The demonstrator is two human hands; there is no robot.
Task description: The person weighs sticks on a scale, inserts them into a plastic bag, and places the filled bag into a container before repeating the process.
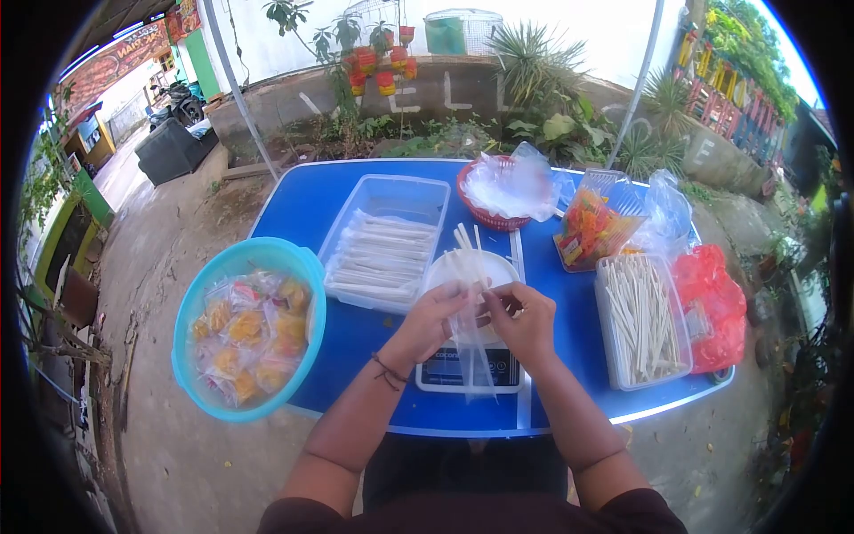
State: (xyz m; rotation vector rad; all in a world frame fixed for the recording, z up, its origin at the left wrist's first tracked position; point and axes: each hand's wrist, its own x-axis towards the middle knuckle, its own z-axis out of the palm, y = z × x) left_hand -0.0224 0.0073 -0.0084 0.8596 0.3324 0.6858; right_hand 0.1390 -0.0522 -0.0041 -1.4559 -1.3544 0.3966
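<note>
My left hand point(436, 316) and my right hand point(525, 322) meet over a digital kitchen scale point(470, 369) at the front of the blue table point(302, 209). Together they hold a narrow clear plastic bag point(470, 325) with several white sticks point(466, 254) poking up out of it. A white dish point(440, 271) sits on the scale behind the hands. A dark cord bracelet circles my left wrist.
A clear tray of wrapped white sticks point(382, 249) lies left of the scale, a clear box of bare sticks point(642, 325) right. A teal basin of bagged yellow snacks point(249, 329) overhangs the left edge. Red basket point(498, 191), orange candy bag point(592, 227), red bag point(716, 307) behind.
</note>
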